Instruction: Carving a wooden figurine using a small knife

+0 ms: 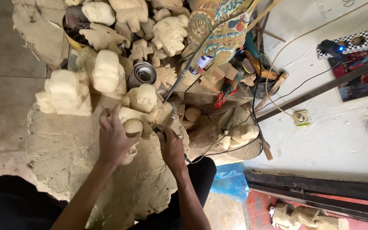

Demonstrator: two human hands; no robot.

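My left hand (115, 137) grips a pale, unpainted wooden carving (132, 127) with a rounded knob, holding it over a mound of sawdust (64, 149). My right hand (172, 149) is closed around a corded rotary carving tool (172, 117) whose metal tip points at the carving. The tool's black cable runs off to the right. Another unpainted carved figure (142, 99) stands just behind the held piece.
Several raw wooden figures (67, 91) are piled at the top left, with a roll of sandpaper (142, 73) among them. A painted carving (218, 30) leans at top centre. Hand tools, cables, a wall socket (302, 118) and a blue plastic bag (231, 181) lie right.
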